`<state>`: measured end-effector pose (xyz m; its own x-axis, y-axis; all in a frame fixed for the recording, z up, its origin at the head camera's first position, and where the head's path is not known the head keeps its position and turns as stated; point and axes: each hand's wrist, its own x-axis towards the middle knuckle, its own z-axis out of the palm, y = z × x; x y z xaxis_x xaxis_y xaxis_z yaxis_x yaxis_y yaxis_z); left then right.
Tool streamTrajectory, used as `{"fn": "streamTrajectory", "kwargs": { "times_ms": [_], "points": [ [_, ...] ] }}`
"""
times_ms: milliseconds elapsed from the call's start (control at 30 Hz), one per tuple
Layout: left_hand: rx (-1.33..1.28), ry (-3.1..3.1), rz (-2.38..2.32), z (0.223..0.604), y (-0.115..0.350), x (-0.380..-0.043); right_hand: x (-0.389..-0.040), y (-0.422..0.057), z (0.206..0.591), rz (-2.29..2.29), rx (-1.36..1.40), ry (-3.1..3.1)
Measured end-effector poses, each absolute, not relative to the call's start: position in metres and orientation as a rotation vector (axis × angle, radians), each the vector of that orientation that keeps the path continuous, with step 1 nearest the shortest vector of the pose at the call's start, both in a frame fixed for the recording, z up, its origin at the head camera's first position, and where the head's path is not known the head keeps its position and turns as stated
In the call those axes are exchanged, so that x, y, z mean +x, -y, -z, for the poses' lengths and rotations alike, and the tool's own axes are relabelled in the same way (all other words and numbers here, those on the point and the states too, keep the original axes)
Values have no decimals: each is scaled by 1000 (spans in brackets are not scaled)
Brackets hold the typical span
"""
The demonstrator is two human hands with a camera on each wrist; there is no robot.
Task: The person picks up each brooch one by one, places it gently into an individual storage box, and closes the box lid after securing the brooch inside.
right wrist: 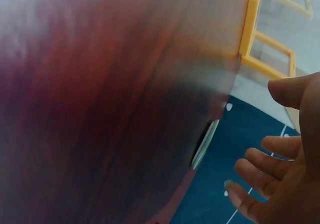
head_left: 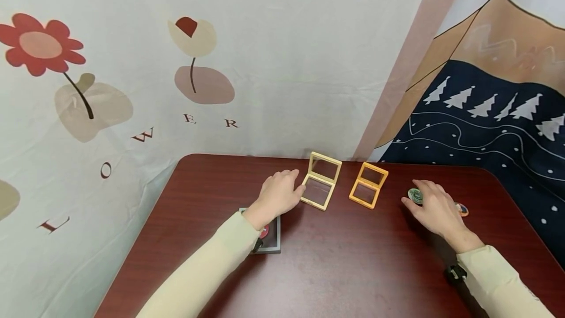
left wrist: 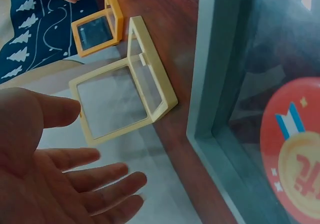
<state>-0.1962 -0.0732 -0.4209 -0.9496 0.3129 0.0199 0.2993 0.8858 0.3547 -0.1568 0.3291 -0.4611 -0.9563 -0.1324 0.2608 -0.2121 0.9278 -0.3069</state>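
My left hand (head_left: pixel 277 193) reaches over the table with its fingertips close to a cream hinged display frame (head_left: pixel 321 179), which stands opened with clear windows. In the left wrist view, the fingers are loosely spread with nothing between them. Under my left wrist lies a grey frame (left wrist: pixel 200 84) with a red round badge (left wrist: pixel 295 149) in it, partly hidden by the sleeve. My right hand (head_left: pixel 434 210) hovers by a green patterned disc (head_left: pixel 415 196), fingers relaxed and holding nothing. Another round disc (head_left: pixel 462 209), with an orange rim, is partly covered by that hand.
A smaller orange hinged frame (head_left: pixel 369 182) stands opened between the two hands. The dark red wooden table (head_left: pixel 335 269) meets a pale cloth with flower prints (head_left: pixel 287 63) at its back edge. A navy cloth with white trees (head_left: pixel 476 131) hangs at the right.
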Motion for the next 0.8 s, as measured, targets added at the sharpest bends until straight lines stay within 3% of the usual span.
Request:
{"fn": "streamTrajectory", "kwargs": {
  "times_ms": [800],
  "points": [
    [255,-2820,-364,435,58,-223,-184,-348,463,-347,99,3211]
  ]
}}
